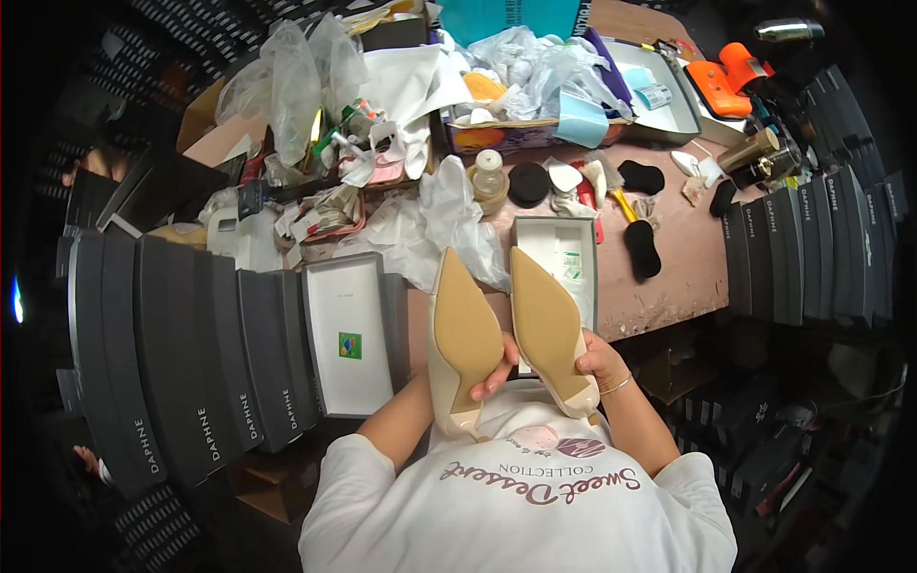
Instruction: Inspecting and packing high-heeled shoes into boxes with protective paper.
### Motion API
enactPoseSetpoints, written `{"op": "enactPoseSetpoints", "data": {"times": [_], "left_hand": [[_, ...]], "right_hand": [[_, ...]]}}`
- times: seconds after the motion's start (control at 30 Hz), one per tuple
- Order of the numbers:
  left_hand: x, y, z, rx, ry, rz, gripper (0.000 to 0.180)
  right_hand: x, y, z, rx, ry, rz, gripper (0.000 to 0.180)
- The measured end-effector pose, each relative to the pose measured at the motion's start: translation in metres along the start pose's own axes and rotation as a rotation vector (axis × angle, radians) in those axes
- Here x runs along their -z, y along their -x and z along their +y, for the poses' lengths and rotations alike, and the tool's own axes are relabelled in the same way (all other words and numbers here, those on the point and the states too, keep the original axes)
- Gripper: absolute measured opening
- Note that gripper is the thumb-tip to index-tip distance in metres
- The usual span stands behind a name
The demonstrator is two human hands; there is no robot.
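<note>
My left hand is closed around the waist of a pale beige pointed-toe high-heeled shoe. A matching high-heeled shoe is in my right hand, whose fingers grip its outer side. Both shoes are held side by side, tan soles up, toes pointing away from me and heels close to my shirt. Just beyond the right shoe lies an open shoebox with a white inside, partly hidden by the shoes. To the left, a grey shoebox lid stands tilted, its white inside showing.
Dark grey shoeboxes stand in rows at left and right. Crumpled white tissue paper, a bottle, a round black tin, a yellow-handled brush and a carton of plastic wrapping lie on the table. Another person's hand shows far left.
</note>
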State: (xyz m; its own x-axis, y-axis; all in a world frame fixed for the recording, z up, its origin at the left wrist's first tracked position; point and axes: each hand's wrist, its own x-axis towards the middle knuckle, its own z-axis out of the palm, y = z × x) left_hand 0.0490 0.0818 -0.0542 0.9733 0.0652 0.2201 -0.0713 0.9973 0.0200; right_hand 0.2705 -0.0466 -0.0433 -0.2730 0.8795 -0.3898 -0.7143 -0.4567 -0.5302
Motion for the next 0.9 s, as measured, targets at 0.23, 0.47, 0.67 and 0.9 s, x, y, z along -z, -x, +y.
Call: {"op": "enactPoseSetpoints", "data": {"times": [0.23,0.47,0.67,0.9], "left_hand": [[0.058,0.049,0.068,0.169,-1.71,1.151,0.056],[0.006,-0.047,0.013,-0.537,-0.452,0.734,0.064],[0.033,-0.067,0.031,-0.418,-0.105,0.712,0.062],[0.023,-0.068,0.041,-0.046,-0.317,0.854,0.058]], "right_hand": [[0.027,0.009,-0.012,0.047,0.13,0.173,0.05],[-0.01,-0.032,0.013,-0.076,0.025,-0.031,0.054],[0.067,-0.046,-0.083,0.115,0.478,0.32,0.041],[0.191,-0.16,-0.181,0.497,1.412,1.03,0.051]]}}
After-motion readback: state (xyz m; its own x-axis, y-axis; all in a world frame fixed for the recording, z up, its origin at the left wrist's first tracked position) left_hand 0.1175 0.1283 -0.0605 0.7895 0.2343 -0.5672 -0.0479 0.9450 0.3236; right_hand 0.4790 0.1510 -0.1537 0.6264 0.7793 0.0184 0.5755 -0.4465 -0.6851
